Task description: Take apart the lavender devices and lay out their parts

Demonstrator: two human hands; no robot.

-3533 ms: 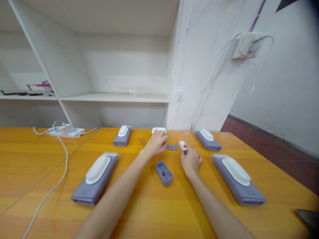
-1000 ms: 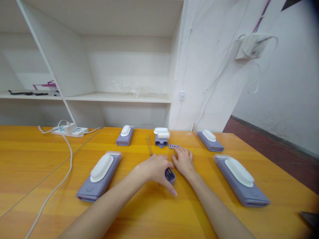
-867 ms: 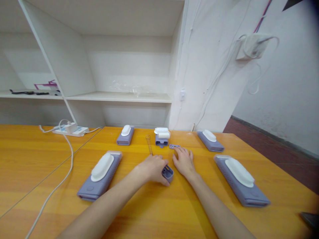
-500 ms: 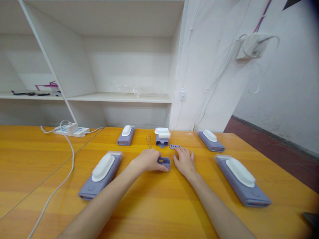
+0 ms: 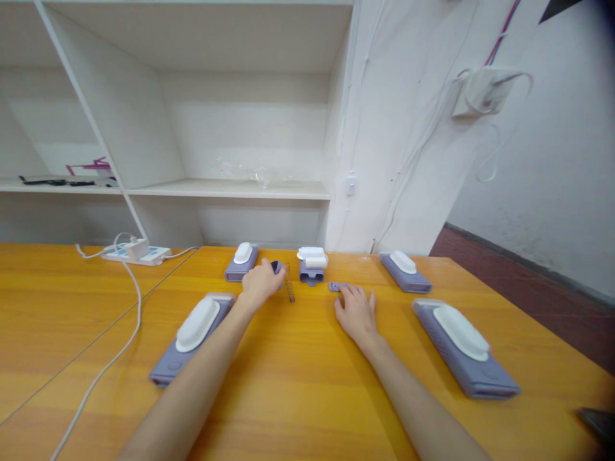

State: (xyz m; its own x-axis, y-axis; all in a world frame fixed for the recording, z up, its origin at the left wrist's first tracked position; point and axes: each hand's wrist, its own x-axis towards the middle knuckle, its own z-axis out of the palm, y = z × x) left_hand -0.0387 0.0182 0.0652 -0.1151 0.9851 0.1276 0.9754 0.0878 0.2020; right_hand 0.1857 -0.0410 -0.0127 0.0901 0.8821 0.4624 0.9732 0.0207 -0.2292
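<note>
Carried farther across the bench (image 5: 293, 390) since the earlier frame, a purple cup (image 5: 277, 266), hollow and partly hidden, sits in the closed grip of the left hand (image 5: 261, 282), just left of the thin coiled spring (image 5: 289, 283), which points lengthwise away. Right of the spring, the right hand (image 5: 357, 312), loosely spread, apparently touches a flat purple strip (image 5: 335, 286).

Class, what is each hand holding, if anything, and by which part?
Left hand: the tub, by its left side. Right hand: at the strip's right end; a hold cannot be told.
</note>
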